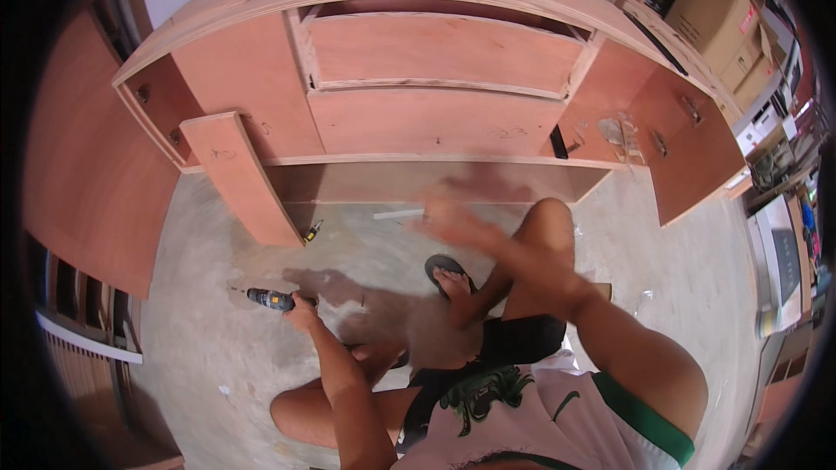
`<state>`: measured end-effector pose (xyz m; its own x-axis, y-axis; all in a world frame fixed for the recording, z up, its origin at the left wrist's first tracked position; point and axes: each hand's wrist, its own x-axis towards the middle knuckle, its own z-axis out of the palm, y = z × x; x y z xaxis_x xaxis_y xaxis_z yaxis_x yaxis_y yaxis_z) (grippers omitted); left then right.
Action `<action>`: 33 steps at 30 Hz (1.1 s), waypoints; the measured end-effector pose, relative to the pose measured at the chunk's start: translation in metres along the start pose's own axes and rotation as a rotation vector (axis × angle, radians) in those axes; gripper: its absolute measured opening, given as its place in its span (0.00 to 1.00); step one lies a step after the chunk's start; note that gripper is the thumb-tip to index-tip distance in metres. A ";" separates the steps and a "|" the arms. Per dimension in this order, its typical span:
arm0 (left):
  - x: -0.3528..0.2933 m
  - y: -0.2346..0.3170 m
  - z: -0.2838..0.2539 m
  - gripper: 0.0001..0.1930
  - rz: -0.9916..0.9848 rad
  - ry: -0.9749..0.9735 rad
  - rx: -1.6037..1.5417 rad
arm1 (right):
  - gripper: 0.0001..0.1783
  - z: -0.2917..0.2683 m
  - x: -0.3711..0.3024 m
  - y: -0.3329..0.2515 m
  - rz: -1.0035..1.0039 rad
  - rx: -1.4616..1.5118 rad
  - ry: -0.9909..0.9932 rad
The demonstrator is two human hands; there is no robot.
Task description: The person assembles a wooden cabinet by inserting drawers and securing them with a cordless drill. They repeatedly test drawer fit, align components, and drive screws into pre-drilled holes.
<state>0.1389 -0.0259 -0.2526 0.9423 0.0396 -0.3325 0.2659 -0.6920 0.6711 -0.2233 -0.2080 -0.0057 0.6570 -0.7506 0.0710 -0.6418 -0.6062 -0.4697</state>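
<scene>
**Drill gripped on floor, right hand raised**

A cordless drill (270, 299) is grasped by the left hand (302, 312), lying on the concrete floor (200, 339) with its long axis pointing left, away from the body. The right hand (461, 224) is blurred, fingers spread, holding nothing, well apart. A plywood cabinet (435, 122) is seen ahead.

The right hand (457, 224) is showing only as a smear, its fingers impossible to tell apart. The left hand (302, 306) is covering the cordless drill (270, 299) handle, its bit too small to tell.
</scene>
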 end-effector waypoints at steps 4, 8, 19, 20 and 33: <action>0.001 -0.002 -0.010 0.44 -0.012 -0.033 0.039 | 0.37 -0.177 0.066 -0.047 0.053 -0.106 0.555; 0.010 -0.004 -0.007 0.47 -0.021 -0.056 0.041 | 0.38 -0.241 0.102 -0.043 -0.033 -0.580 0.527; 0.000 -0.112 0.040 0.42 -0.002 -0.272 0.017 | 0.43 -0.217 0.046 -0.071 -0.048 -0.352 0.581; 0.055 -0.137 0.018 0.39 0.133 -0.085 0.125 | 0.42 -0.215 0.034 -0.099 -0.100 -0.194 0.578; -0.065 -0.064 0.046 0.33 0.167 -0.608 0.440 | 0.24 -0.046 -0.132 -0.129 -0.384 0.134 -0.355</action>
<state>0.0512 -0.0177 -0.3045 0.6510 -0.4056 -0.6417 -0.0955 -0.8823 0.4609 -0.2457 -0.0429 0.0857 0.9427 -0.3322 -0.0313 -0.2881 -0.7632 -0.5783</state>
